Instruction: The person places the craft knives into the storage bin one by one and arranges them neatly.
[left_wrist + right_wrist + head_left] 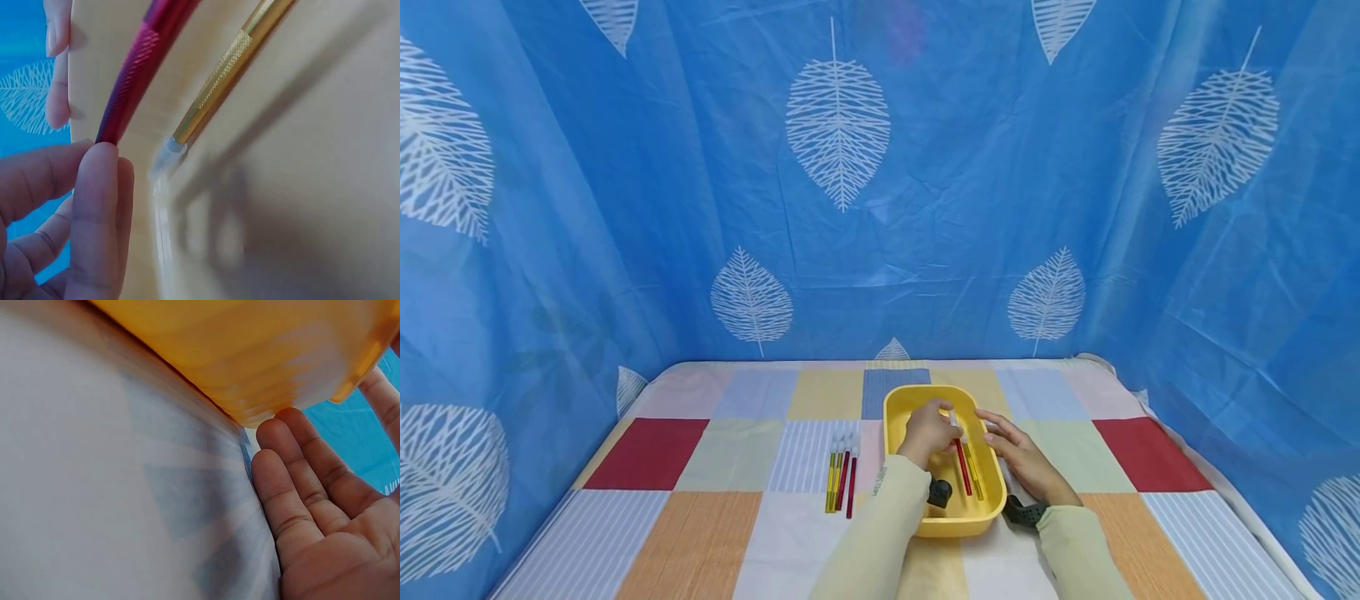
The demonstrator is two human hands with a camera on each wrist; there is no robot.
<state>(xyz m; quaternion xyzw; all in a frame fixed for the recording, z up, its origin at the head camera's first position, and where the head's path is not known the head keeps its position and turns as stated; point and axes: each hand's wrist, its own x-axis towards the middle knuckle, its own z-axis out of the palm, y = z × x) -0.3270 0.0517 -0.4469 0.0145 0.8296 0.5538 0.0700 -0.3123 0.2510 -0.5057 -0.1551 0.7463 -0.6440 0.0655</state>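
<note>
A blue leaf-print curtain [880, 183] is hung behind and to both sides. The desk [737, 533] is covered with a checked cloth of red, orange, yellow and striped squares; wide open room is left on the left and right, and the far edge meets the curtain.

A yellow tray [901, 404] is set near the middle of the desk, close to the near edge. A red pen [962, 467] and a yellow pen [973, 471] lie side by side in it, running lengthwise.

The left hand [928, 432] is held over the tray; its grip is clamped on the far end of the red pen, pinched between thumb and fingertips [94, 206]. In the left wrist view the yellow pen [219, 75] lies just beside the red pen [134, 69], not touched.

The right hand [1022, 458] is laid flat on the cloth, grip apart, fingers [294, 487] straight against the tray's right wall [250, 356].

Four more pens [841, 479], yellow and red, lie in a row on the cloth just left of the tray.
</note>
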